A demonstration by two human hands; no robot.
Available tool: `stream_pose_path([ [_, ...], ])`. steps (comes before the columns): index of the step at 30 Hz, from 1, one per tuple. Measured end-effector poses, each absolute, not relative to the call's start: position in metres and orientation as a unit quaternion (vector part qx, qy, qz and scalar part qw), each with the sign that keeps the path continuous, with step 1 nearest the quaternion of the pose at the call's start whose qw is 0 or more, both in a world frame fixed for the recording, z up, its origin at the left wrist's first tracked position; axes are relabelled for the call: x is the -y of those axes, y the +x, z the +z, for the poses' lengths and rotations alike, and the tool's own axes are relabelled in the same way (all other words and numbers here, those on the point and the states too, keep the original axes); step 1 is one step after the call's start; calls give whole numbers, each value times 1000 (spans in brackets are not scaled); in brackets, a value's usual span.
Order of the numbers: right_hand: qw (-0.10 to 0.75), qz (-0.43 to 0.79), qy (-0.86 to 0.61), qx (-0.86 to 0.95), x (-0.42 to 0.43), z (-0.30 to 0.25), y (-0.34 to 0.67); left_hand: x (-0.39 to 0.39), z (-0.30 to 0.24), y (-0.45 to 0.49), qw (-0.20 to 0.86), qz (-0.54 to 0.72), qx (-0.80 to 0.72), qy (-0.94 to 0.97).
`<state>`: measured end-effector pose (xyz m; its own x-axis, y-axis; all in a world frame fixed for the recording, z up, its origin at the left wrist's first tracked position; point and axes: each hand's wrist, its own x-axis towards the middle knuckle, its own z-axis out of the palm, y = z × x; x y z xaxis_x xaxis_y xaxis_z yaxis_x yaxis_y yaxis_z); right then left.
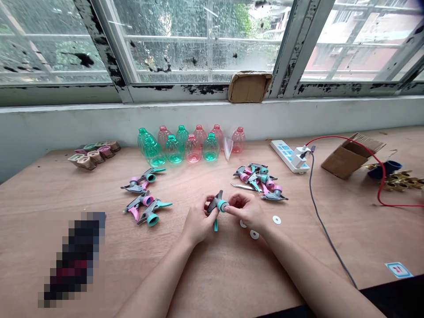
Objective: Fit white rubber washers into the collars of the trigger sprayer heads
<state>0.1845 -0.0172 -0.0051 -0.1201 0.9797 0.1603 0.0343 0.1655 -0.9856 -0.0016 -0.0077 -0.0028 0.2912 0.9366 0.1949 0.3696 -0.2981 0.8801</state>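
Observation:
My left hand (200, 221) is closed around a grey and teal spray trigger head (214, 204), its teal collar turned toward the right. The fingers of my right hand (247, 210) are pinched together at the mouth of that collar; whatever they hold there is too small to make out. Below and beside my right hand lie a few flat white washers (277, 219), one of them partly hidden by the hand. More trigger heads in grey, pink and teal form a left group (145, 201) and a right group (261, 180), where slim metal tweezers (245, 187) also lie.
Green and pink clear bottles (174, 150) stand along the wall, a small plastic bag (228, 149) among them. Small pots (94, 155) sit far left. A power strip (287, 155) with cables, a cardboard box (346, 157) and brass parts (402, 180) occupy the right. A pixelated dark object (74, 260) lies front left.

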Motion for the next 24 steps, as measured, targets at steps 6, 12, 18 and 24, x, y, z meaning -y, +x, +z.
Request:
stream_pose_path([
  [6, 508, 472, -436, 574, 17, -4, 183, 8, -2, -2, 369, 380, -467, 708],
  [12, 483, 466, -467, 576, 19, -4, 184, 11, 0, -1, 334, 380, -472, 722],
  [18, 464, 474, -466, 586, 18, -5, 184, 13, 0, 0, 321, 378, -473, 728],
  [24, 459, 501, -451, 579, 18, -5, 183, 15, 2, 0, 317, 374, -465, 737],
])
